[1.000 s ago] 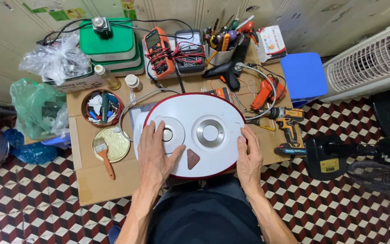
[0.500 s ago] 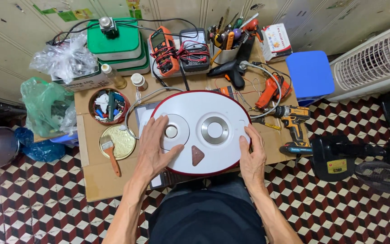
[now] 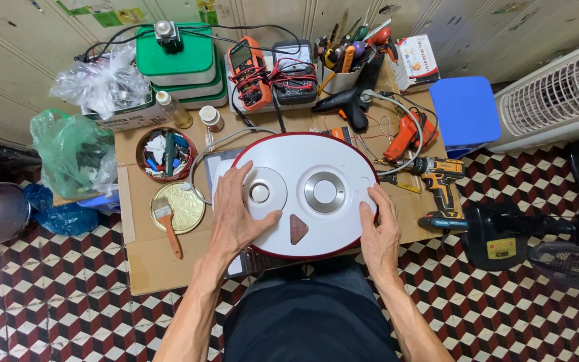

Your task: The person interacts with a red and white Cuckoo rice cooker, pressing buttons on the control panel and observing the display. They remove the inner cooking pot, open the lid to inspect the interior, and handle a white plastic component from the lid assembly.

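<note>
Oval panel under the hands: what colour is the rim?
Dark red rim around the white oval panel, seen in the head view.

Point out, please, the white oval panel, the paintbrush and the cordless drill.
White oval panel [image 3: 316, 151]: head view, bare white top area.
Paintbrush [image 3: 171, 234]: head view, wooden handle.
Cordless drill [image 3: 442, 181]: head view, yellow and black body.
</note>
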